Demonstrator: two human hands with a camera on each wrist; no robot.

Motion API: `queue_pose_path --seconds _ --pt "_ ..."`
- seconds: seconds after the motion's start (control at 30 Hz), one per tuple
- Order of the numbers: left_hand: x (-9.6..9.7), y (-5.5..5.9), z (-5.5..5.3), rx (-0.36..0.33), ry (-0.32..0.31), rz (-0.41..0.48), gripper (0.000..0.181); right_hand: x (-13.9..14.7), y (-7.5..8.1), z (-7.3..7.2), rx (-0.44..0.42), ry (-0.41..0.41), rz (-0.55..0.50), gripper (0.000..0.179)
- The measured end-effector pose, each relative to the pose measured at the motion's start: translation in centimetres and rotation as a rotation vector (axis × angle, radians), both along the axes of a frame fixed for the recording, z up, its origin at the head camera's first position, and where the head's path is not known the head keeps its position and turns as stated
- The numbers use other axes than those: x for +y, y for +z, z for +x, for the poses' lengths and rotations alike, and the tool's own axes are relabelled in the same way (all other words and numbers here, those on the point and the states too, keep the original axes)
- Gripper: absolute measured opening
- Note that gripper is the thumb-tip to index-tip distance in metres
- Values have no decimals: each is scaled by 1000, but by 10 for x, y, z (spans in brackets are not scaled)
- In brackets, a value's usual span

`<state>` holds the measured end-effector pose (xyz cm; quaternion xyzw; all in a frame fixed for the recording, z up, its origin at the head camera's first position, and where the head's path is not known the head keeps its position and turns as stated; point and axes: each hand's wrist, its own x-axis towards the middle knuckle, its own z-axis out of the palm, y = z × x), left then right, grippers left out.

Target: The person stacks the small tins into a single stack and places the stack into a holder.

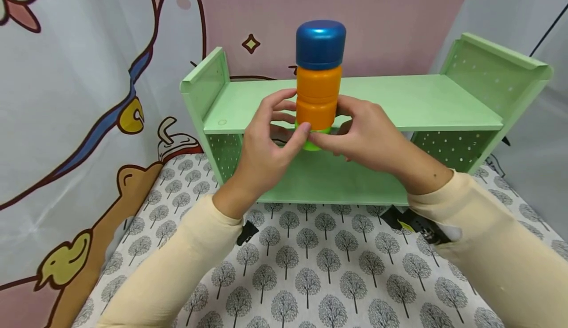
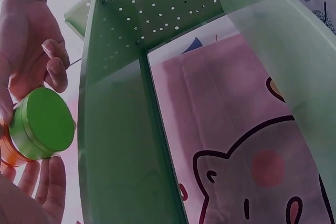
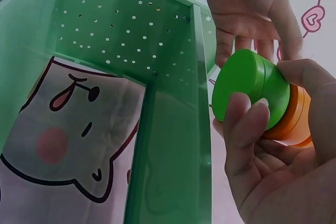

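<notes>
Both hands hold an upright bottle (image 1: 317, 93) in front of the shelf, in the middle of the head view. It has a shiny blue cap, an orange ribbed body and a green base. My left hand (image 1: 268, 143) grips its left side, thumb low near the base and fingers spread behind. From the right, my right hand (image 1: 368, 133) holds the lower part, its thumb across the front by the green. Both wrist views look up at the round green bottom (image 2: 47, 121), and the right wrist view shows right-hand fingers (image 3: 244, 129) curled against the green bottom.
A pale green two-level shelf (image 1: 399, 103) with raised, perforated end panels stands behind the bottle. Beneath it lies a cloth (image 1: 306, 283) printed with grey trees. Cartoon-printed curtains (image 1: 80, 96) hang at the left and back. A grey-white sheet (image 1: 532, 135) hangs at the right.
</notes>
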<state>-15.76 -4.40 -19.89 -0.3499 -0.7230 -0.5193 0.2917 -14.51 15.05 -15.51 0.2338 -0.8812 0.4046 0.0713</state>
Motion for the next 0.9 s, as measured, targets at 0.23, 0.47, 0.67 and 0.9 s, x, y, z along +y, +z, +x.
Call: queue_pose_path --seconds 0.23,0.47,0.67,0.9 --pt "0 1 -1 -29 -2 -1 51 -1 1 -4 -20 2 -9 47" --pt "0 3 -3 -37 -3 -2 51 -1 3 -5 -12 1 -3 47" --pt "1 2 -6 -30 7 -10 51 -1 4 -8 -11 -8 13 46" --pt "3 1 -9 -31 20 -23 51 1 3 -10 -23 -21 28 46"
